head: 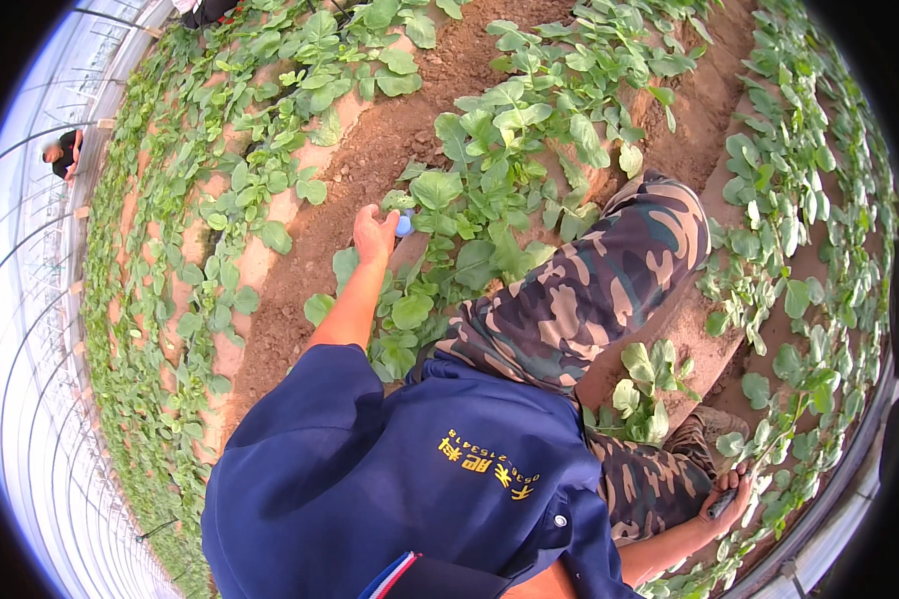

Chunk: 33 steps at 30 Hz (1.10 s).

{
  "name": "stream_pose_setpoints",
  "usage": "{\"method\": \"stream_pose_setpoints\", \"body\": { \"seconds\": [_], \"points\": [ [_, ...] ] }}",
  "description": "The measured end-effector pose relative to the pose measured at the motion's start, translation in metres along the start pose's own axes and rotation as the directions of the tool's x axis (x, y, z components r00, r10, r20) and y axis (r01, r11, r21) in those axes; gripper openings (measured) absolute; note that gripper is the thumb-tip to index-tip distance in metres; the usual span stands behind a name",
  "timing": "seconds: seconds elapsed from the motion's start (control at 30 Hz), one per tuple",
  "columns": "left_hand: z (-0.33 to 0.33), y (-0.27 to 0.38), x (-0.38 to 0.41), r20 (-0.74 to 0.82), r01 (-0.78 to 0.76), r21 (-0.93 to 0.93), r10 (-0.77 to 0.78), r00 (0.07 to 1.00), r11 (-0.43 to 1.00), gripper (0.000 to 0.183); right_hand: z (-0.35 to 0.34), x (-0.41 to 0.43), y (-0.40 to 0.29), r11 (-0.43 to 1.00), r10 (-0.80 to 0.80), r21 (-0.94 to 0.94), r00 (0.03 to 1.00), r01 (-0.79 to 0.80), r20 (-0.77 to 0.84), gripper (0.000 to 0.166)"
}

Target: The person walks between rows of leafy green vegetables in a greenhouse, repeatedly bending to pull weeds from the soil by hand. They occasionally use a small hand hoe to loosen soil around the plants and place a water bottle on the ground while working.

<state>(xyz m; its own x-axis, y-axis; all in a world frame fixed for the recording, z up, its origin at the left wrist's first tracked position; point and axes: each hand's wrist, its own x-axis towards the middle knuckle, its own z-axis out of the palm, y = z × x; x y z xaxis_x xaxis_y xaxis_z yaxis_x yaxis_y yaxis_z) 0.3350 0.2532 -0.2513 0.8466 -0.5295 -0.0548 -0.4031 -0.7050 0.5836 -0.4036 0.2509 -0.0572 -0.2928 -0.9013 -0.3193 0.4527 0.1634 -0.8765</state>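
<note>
My left hand (375, 233) reaches over the leafy row in front of my body. Its thumb and fingers are around a small blue round object (404, 226), possibly a cap, at the edge of broad green leaves (436, 189). Low at the right, my right hand (728, 500) grips a dark cylindrical handle (721, 504) among the plants. Whatever that handle belongs to is hard to make out. Between my hands are my legs in camouflage trousers (577, 284), one knee bent over the row.
Rows of leafy plants (322, 82) run on both sides, with bare soil furrows (374, 138) between them. At the far left are the hoops and film of a greenhouse wall (30, 217). Another person (64, 156) is beside that wall. A pale rail (854, 487) borders the right.
</note>
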Motion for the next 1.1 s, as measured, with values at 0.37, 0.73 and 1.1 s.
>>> {"method": "stream_pose_setpoints", "body": {
  "seconds": [0.37,0.73,1.1],
  "points": [
    [-0.008,0.021,0.034,0.42,0.339,-0.673,-0.037,0.907,0.657,0.052,-0.004,0.0,0.002,1.0,0.007,-0.003,1.0,-0.007,-0.02,0.034],
    [-0.019,0.054,0.021,0.384,0.382,-0.542,-0.184,0.905,0.749,0.054,0.002,-0.001,0.001,0.999,0.012,0.034,1.0,-0.011,-0.026,0.027],
    [-0.007,-0.002,-0.01,0.246,-0.134,-0.002,0.13,0.96,0.991,0.075,-0.005,0.003,0.003,0.999,0.021,0.045,1.0,-0.021,0.002,0.034]
  ]
}}
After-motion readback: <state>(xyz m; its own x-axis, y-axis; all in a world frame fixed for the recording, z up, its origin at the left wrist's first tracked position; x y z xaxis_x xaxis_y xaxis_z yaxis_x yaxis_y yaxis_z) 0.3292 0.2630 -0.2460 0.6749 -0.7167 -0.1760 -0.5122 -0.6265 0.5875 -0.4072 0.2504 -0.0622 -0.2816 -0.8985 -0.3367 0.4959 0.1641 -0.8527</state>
